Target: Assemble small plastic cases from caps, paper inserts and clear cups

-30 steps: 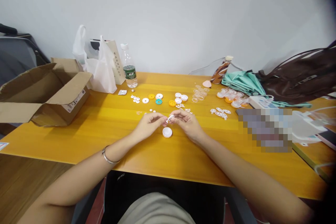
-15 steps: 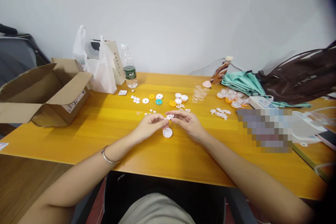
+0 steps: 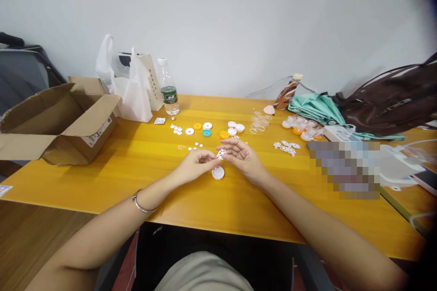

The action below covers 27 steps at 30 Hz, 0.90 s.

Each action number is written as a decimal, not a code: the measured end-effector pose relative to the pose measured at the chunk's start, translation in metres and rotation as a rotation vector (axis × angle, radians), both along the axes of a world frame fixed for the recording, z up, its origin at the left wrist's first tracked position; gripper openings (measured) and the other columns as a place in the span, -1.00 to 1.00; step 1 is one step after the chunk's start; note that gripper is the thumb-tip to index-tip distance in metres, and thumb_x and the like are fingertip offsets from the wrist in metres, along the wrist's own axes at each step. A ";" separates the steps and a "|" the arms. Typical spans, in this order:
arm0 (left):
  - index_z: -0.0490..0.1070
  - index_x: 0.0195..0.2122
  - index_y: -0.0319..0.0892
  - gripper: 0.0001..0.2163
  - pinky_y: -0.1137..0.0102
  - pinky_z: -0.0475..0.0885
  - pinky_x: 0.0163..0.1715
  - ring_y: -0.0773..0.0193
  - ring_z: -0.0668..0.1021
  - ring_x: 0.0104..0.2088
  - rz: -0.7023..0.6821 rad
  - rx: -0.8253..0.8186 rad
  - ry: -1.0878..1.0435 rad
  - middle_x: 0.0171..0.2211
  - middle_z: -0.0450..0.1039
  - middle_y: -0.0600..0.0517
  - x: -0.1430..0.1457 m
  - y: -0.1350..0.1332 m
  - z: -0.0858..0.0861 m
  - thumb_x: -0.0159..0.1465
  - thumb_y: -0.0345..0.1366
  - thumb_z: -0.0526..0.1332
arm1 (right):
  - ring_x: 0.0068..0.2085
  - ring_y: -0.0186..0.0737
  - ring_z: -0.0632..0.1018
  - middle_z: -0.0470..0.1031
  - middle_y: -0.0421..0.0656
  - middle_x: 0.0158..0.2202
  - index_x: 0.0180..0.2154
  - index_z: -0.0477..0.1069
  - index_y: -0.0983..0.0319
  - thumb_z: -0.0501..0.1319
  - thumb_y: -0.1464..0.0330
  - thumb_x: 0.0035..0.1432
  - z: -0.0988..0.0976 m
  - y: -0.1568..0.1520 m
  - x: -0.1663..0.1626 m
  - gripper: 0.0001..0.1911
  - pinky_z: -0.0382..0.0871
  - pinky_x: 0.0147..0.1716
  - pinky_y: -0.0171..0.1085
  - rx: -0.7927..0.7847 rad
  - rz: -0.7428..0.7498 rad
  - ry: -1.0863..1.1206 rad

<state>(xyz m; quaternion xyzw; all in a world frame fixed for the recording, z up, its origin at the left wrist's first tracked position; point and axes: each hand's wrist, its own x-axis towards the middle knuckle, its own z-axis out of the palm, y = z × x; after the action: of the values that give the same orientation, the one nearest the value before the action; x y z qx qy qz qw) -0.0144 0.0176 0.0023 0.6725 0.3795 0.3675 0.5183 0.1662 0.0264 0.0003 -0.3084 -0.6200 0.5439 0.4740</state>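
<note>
Between my two hands is a small white plastic piece with holes (image 3: 221, 154), raised above the table. My left hand (image 3: 199, 162) pinches its left side with thumb and fingers. On the other side, my right hand (image 3: 244, 159) grips it between thumb and fingertips. Just below the fingers sits a round white case with an orange base (image 3: 217, 173). Beyond my right hand lie more holed white pieces (image 3: 236, 137), partly hidden by the fingers. Small white discs (image 3: 195, 145) are scattered past my left hand.
White, yellow and teal round parts (image 3: 206, 132) lie mid-table. Clear rings (image 3: 260, 122), holed pieces (image 3: 287, 147) and assembled cases (image 3: 303, 127) spread rightward. A cardboard box (image 3: 82, 122), plastic bag (image 3: 131, 95) and water bottle (image 3: 169, 95) stand left; a brown bottle (image 3: 288, 93) stands at the back.
The holed white piece has been turned from lying nearly flat to a more upright tilt facing me. My right fingers have lifted and spread slightly; the round case stays in place.
</note>
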 end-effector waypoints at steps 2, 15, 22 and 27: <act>0.44 -0.40 -0.28 -0.78 0.44 0.39 -0.34 0.35 0.50 -0.43 -0.024 0.010 0.014 -0.44 0.49 -0.01 0.000 0.000 -0.002 0.14 -0.19 0.20 | -0.24 -0.31 0.50 0.47 -0.18 -0.25 -0.15 0.30 0.11 0.29 0.34 -0.05 0.000 -0.002 -0.002 -0.63 0.37 -0.13 -0.23 0.001 -0.016 0.011; 0.45 -0.43 -0.28 -0.80 0.47 0.39 -0.36 0.34 0.51 -0.43 0.116 0.079 0.054 -0.47 0.50 0.01 0.001 0.001 0.003 0.12 -0.21 0.21 | -0.32 -0.21 0.43 0.43 -0.11 -0.34 -0.33 0.42 0.24 0.19 0.27 0.01 -0.001 0.052 0.058 -0.81 0.31 -0.23 -0.16 0.359 -0.439 -0.685; 0.44 -0.42 -0.27 -0.79 0.45 0.39 -0.36 0.33 0.51 -0.42 0.109 0.090 0.068 -0.46 0.49 0.00 0.001 0.002 0.001 0.13 -0.19 0.19 | -0.22 -0.14 0.42 0.37 -0.08 -0.30 -0.19 0.47 0.20 0.20 0.26 0.04 -0.020 0.052 0.051 -0.72 0.28 -0.18 -0.16 0.518 -0.265 -0.936; 0.44 -0.43 -0.28 -0.78 0.45 0.39 -0.35 0.33 0.50 -0.43 0.104 0.086 0.065 -0.46 0.49 0.00 0.002 0.002 -0.001 0.13 -0.18 0.19 | -0.27 -0.18 0.42 0.37 -0.10 -0.34 -0.29 0.49 0.22 0.20 0.31 0.03 -0.019 0.051 0.048 -0.81 0.29 -0.23 -0.19 0.512 -0.285 -0.919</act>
<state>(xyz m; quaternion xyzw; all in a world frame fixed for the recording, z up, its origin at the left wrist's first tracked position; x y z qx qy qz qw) -0.0119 0.0196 0.0014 0.6851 0.4145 0.3880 0.4565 0.2142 0.0773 -0.0188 -0.4699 -0.8281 0.1150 0.2832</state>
